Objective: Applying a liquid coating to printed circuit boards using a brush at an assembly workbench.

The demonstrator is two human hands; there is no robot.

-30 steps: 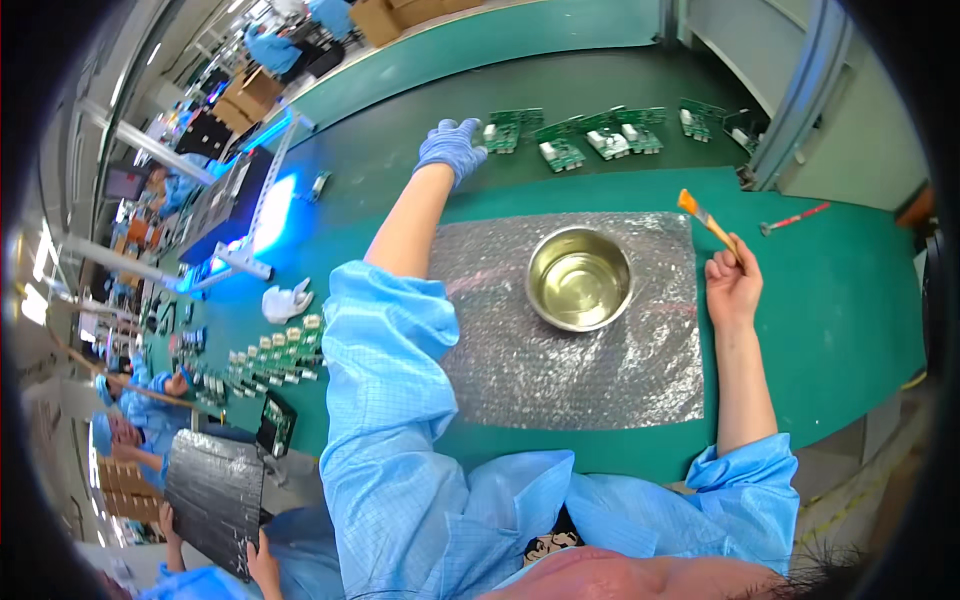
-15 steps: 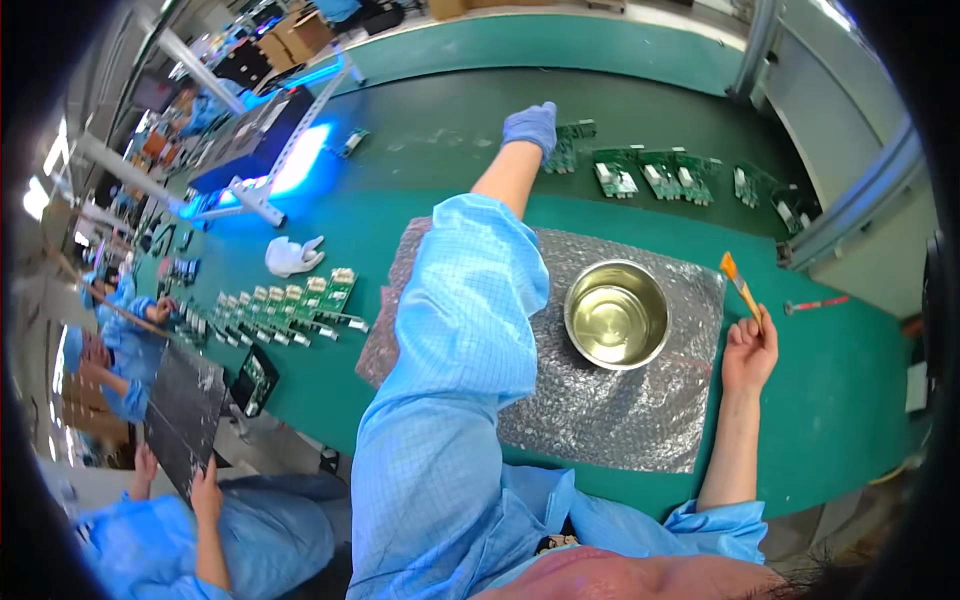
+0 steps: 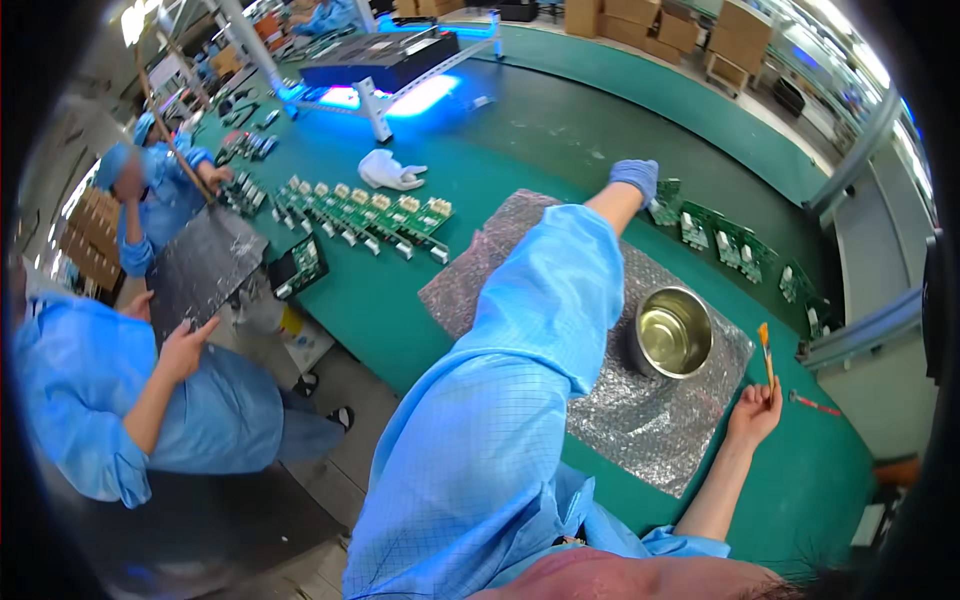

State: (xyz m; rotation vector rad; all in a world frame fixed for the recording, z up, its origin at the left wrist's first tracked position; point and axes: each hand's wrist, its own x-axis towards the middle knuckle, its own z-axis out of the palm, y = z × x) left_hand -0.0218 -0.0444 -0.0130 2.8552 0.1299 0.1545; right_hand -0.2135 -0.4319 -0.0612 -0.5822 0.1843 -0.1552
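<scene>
My left hand (image 3: 634, 179), in a blue-purple glove, reaches far forward onto the dark belt. Its fingers are curled against the edge of a green circuit board (image 3: 667, 198); the fingertips are partly hidden. My bare right hand (image 3: 755, 412) is closed round the handle of a small flat brush (image 3: 766, 350), held upright with its orange end up. Between my arms a round metal bowl (image 3: 674, 333) of clear yellowish liquid stands on a sheet of bubble wrap (image 3: 640, 437). To the right of the first board, several more circuit boards (image 3: 738, 250) lie in a row along the belt.
A row of green boards (image 3: 370, 215) and a white crumpled glove (image 3: 390, 170) lie on the green table at left. A red-handled tool (image 3: 815, 403) lies at right. A co-worker (image 3: 170, 400) at left holds a dark sheet (image 3: 205, 268). A blue-lit machine (image 3: 380, 60) spans the belt.
The view has turned, so the scene sits differently in the picture. My left hand stays by the same board, and my right hand still holds the brush.
</scene>
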